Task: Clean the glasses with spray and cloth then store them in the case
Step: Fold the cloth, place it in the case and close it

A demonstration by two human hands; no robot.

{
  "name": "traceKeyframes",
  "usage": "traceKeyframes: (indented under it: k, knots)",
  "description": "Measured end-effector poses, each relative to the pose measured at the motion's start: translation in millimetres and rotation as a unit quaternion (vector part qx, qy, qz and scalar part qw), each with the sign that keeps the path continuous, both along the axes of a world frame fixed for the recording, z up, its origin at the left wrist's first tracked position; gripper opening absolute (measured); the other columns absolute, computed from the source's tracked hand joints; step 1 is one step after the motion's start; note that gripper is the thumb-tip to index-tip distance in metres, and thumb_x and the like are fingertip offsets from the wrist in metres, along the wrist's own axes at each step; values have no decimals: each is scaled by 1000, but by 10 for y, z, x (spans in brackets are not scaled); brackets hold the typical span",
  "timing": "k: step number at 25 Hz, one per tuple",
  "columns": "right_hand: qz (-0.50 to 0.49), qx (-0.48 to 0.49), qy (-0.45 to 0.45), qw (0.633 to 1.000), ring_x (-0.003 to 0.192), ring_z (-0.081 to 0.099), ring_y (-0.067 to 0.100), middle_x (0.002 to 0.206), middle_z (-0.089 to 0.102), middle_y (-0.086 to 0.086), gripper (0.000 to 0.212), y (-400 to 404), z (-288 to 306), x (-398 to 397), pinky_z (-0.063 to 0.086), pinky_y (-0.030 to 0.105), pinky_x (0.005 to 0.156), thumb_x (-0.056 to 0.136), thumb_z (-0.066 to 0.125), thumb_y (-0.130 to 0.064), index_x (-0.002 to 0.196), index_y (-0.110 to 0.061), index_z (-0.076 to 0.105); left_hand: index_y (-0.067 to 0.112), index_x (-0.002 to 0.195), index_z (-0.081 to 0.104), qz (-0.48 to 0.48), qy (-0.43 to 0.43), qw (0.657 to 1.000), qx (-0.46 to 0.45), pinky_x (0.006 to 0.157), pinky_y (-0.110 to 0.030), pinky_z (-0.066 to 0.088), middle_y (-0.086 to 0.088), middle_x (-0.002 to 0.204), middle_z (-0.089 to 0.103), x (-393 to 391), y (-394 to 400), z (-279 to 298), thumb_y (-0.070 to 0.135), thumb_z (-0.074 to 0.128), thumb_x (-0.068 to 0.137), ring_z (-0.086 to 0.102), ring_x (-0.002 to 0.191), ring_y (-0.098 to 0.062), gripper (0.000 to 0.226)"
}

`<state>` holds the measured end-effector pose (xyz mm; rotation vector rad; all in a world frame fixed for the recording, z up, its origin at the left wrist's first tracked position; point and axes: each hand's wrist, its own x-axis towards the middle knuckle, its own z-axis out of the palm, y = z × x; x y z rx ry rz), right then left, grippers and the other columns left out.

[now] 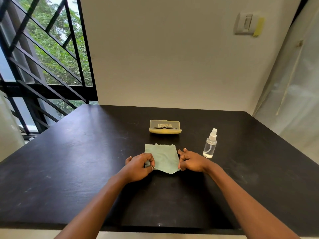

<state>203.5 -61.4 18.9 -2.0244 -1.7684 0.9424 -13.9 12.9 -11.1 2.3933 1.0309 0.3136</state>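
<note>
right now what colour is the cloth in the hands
Pale mint green with zigzag-cut edges, the cloth shows best in the head view.

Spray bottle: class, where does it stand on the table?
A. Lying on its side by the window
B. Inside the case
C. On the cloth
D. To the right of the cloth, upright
D: the spray bottle stands upright on the table, right of the cloth and apart from it.

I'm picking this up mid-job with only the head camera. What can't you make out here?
- Glasses: only dark shapes behind the tinted lid of the closed case.
- Lettering on the case lid: too small.
- Cloth near corners: covered by the left hand and right hand.
- Spray bottle fill level: clear liquid, unreadable.
</note>
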Motion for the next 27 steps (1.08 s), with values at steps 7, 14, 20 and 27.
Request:
traceKeyframes:
  k: [7, 14, 20, 27]
  knots:
    - [38, -7, 1, 999, 144, -7, 18, 155, 18, -1, 27, 30, -30, -57, -5, 52, 115, 79, 56, -7, 56, -19, 51, 37, 75, 46, -3, -6, 1000, -8, 111, -53, 16, 13, 97, 54, -12, -25, -5, 19, 50, 87, 47, 99, -8, 22]
    - [25, -8, 43, 999, 144, -2, 15, 154, 22, 2, 24, -15, -32, -3, 6, 43, 118, 79, 59, -5, 60, -19, 57, 33, 72, 50, 8, -21, 999, -30, 112, -52, 20, 6, 123, 57, -44, 5, 46, 17, 53, 86, 46, 117, -13, 21]
    - [-24, 77, 111, 991, 128, 43, 13, 131, 55, 3, 17, -62, -2, 65, 34, 29, 105, 79, 61, 1, 76, -15, 68, 29, 82, 54, 5, -152, 987, -54, 84, -21, 45, 9, 92, 60, -77, -6, 134, 10, 58, 87, 58, 93, -14, 20]
    - [-137, 142, 248, 949, 77, 56, 13, 101, 62, 8, 16, -47, -68, 17, 48, 18, 53, 89, 56, -2, 86, -15, 65, 22, 89, 59, 95, -299, 940, -132, 75, -21, 54, -6, 99, 63, -87, 20, 83, 7, 62, 84, 60, 93, -20, 16]
